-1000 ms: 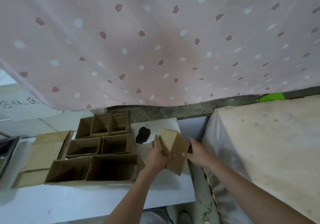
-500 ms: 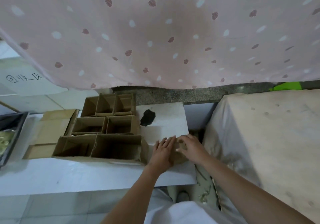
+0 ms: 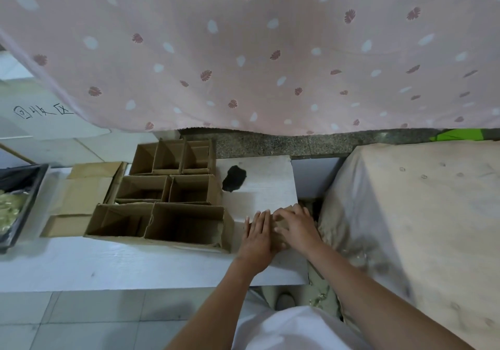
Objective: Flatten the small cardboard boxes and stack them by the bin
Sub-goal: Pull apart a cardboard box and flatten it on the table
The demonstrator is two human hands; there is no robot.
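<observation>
On the far left, a white sheet (image 3: 40, 122) carries 3 handwritten Chinese characters, "回收区". No other writing can be read.

Open cardboard boxes (image 3: 173, 195) stand in 3 rows on the white table (image 3: 108, 265): 3 in the far row, 2 in the middle, 2 in the near row, 7 in all. Left of them lie flat cardboard pieces (image 3: 84, 195), touching the boxes; how many cannot be told. A dark tray (image 3: 27, 201) sits at the left edge.

Just right of the near row, 1 flattened box (image 3: 278, 225) lies on the table's right end, mostly covered by 2 hands. The left hand (image 3: 257, 237) presses it with fingers straight and spread, palm down. The right hand (image 3: 296, 226) rests on it beside the left, fingers only slightly bent, gripping nothing. A pink patterned cloth (image 3: 243, 52) hangs behind.
</observation>
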